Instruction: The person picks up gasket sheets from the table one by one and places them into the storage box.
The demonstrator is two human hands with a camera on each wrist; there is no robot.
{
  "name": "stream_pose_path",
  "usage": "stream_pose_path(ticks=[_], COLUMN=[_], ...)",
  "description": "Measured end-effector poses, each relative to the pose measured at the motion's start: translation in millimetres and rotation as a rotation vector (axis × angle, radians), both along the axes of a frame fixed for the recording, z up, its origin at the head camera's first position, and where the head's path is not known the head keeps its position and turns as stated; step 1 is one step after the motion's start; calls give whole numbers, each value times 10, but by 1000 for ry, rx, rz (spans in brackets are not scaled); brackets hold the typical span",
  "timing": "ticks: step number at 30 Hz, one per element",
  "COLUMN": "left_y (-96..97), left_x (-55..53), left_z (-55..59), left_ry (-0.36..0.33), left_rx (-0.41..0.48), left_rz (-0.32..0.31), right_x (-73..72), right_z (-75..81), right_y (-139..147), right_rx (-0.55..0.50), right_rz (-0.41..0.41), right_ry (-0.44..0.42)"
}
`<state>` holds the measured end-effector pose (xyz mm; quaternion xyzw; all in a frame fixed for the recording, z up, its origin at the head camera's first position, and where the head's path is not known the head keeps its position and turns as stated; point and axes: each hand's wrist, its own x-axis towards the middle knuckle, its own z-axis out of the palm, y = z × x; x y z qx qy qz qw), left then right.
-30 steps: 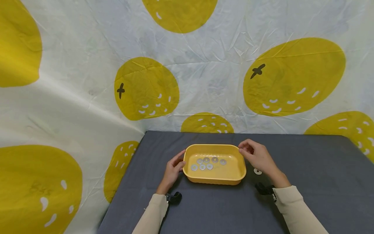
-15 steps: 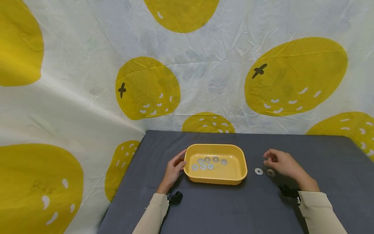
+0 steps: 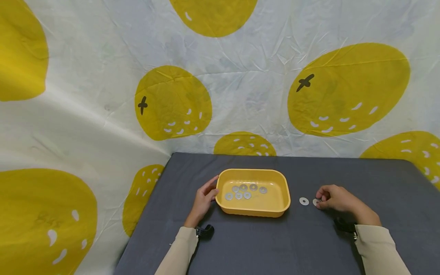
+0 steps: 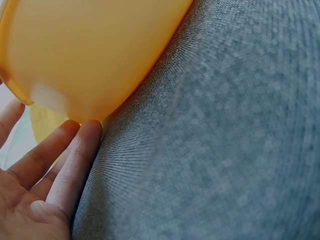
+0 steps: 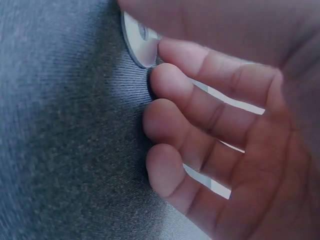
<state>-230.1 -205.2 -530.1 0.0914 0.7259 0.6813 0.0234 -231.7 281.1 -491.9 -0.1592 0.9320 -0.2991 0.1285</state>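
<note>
Near the middle of the table stands a yellow plastic tray with several metal washers lying flat inside. My left hand holds the tray's left end, its thumb at the rim; in the left wrist view, fingertips touch the tray's outer wall. To the right of the tray, thumb and forefinger of my right hand pinch a washer at the cloth, covering part of it. That washer shows in the right wrist view beside curled fingers. Another washer lies just left of it.
A dark grey cloth covers the table. Behind and to the left hangs a pale curtain printed with large yellow fruit. Each wrist wears a black camera.
My right hand has moved from the tray's right rim to the right, then down to the washer, which has shifted slightly left. The left hand and tray have stayed put.
</note>
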Motion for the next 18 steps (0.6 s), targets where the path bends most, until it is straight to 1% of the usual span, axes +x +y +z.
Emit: stream_pose_path(ticks=[2,4,8,18], left_y=[8,20,31,20], left_x=[36,64,71,72], left_z=[78,132,144,182], left_ry=[5,15,23,-28], left_rx=[1,7,14,10], left_rz=[-5,-2,9,-5], right_x=[-9,-17,-20,-10], right_z=[9,19,26,31], right_y=[-3,-10,-20,-26], right_rx=[9,15,22,50], right_rz=[-9,-16,-15,8], right_ry=[-5,-4,13,45])
